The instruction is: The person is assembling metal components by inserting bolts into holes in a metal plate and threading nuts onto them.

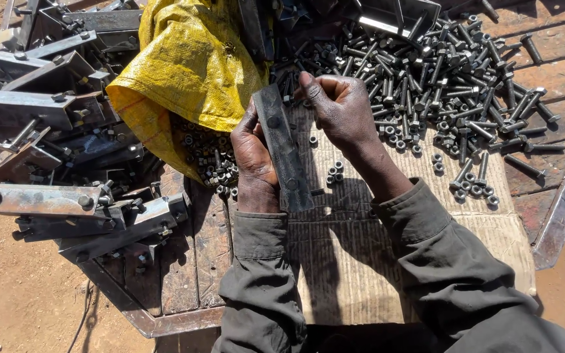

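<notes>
The left hand grips a flat steel bar from the left edge, fingers wrapped behind it and thumb side toward the camera. The bar stands nearly upright in the middle of the frame, tilted a little so its top leans left; holes show along its face. The right hand is at the bar's upper right, fingers curled in against the bar's top end, touching it. Whether those fingers pinch something small there, I cannot tell. Both sleeves are dark grey-green and run down to the bottom edge.

Under the hands lies a sheet of cardboard on a rusty metal table. A few loose nuts sit on the cardboard just right of the bar. A big heap of dark bolts fills the upper right, with some strays spread toward the right edge and a small cluster of nuts below the heap.

A yellow sack slumps at the upper middle, just left of the hands, its mouth open toward the table; a pile of nuts spills out beside the left wrist. At the left of the frame, steel brackets with bolts in them are stacked in a jumble. Bare dirt ground shows at lower left.
</notes>
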